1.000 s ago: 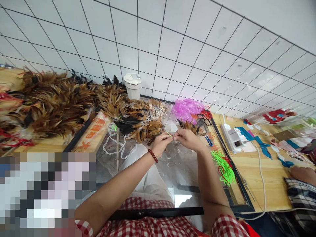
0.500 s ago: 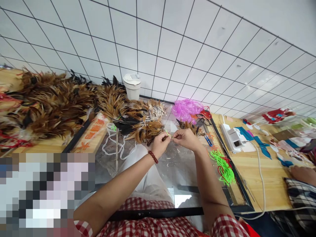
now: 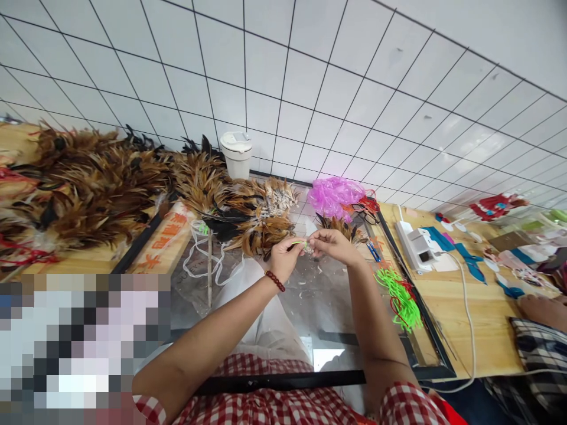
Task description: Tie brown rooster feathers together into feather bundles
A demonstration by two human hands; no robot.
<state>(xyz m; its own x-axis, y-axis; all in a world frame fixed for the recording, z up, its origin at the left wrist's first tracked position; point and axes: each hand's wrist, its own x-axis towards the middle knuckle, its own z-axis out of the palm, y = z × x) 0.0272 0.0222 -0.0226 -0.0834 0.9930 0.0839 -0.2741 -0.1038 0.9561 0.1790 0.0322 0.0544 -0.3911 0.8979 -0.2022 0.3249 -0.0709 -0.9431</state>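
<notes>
My left hand, with a beaded bracelet at the wrist, pinches a thin green cord. Close beside it, my right hand has thumb and forefinger pressed together at the cord's other end, where a small pale bit shows; what exactly its fingers hold is too small to make out. Both hands are above the grey sheet over my lap. Just left of them lie brown feathers in a bundle, pale quill ends showing. More feathers lie behind my right hand.
A large feather pile covers the left of the table. A white lidded cup stands by the tiled wall. Pink plastic, blue pens, green cords and a white power strip lie rightward. A co-worker's hand rests far right.
The green cord, upright between my fingertips before, now lies nearly level. My right fingers have loosened and shifted slightly; the hands have parted a little. Surrounding things look unchanged.
</notes>
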